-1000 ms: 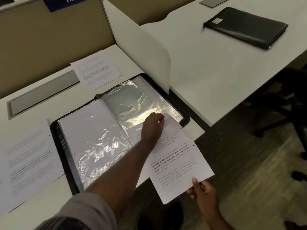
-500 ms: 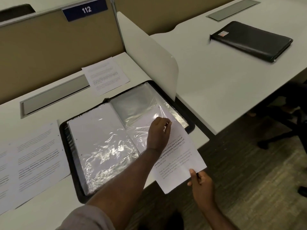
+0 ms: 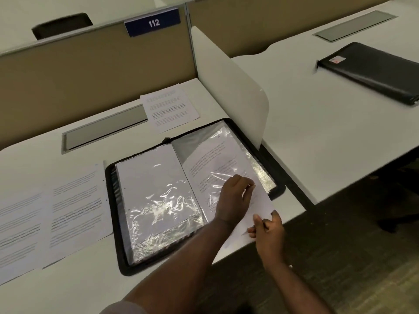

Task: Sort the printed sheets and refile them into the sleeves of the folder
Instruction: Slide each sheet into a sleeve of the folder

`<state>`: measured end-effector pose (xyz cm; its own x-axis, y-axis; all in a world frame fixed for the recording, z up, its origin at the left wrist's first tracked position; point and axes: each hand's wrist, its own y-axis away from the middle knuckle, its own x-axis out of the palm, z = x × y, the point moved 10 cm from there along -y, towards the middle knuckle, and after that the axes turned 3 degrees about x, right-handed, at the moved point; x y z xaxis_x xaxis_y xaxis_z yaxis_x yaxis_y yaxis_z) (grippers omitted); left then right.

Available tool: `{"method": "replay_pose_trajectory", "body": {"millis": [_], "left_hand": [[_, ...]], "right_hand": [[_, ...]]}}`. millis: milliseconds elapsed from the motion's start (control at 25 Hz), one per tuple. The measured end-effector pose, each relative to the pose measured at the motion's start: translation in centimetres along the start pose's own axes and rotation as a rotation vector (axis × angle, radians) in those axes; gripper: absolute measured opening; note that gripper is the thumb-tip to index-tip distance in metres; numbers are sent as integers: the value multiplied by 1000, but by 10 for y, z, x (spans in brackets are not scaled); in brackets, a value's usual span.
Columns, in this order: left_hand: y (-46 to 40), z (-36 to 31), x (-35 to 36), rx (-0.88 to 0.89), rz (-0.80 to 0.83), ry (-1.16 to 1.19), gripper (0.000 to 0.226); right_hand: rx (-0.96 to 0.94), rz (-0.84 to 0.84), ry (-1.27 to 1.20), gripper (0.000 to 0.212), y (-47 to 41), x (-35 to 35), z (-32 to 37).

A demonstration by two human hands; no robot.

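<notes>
Only legible text: "112", white on a blue plate (image 3: 152, 22) atop the desk partition (image 3: 90, 71). Print on the loose sheets (image 3: 169, 108) is too blurred to read.

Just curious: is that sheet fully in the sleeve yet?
Partly in. The sheet lies under the sleeve's plastic, but its near corner sticks out, pinched by the right hand.
</notes>
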<state>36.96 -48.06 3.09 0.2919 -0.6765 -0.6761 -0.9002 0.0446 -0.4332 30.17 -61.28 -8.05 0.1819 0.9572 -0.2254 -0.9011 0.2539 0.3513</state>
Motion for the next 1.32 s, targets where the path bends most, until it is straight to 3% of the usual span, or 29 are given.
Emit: {"method": "replay_pose_trajectory", "body": {"millis": [40,160,320,480,600,720,800,880,1000,1080,1200,1320], "left_hand": [[0,1,-2,-12,7,12,8],[0,0,-7,-19,16,47,10],[-2,1,-13,-40,32,102,4],[-4,6,-21,-70,57,154,7],[-6,7,-31,-112,35,218,9],[-4,14,-46,-148,-3,253,20],[1,30,-61,-212,-70,239,26],[8,51,-76,-302,-131,226,24],[20,82,-97,-443,-192,238,17],[30,100,-111,-562,-208,294,18],[45,124,-131,-716,-195,499,38],[62,152,-153,-782,-192,759,58]], "right_hand": [[-2,26,-12,49,-5,8,5],[-26,100,-52,41,-15,31,29],[136,213,-283,30,-38,58,36],[147,193,-191,34,-65,75,43],[35,159,-42,32,-70,79,60],[-157,158,232,14,-70,82,77],[-257,-11,365,33,-70,70,95],[-277,-20,237,39,-70,64,108],[-312,93,139,40,-53,75,121],[-501,171,148,46,-17,90,144],[-720,374,218,50,45,134,159],[-873,628,505,59,100,188,158]]}}
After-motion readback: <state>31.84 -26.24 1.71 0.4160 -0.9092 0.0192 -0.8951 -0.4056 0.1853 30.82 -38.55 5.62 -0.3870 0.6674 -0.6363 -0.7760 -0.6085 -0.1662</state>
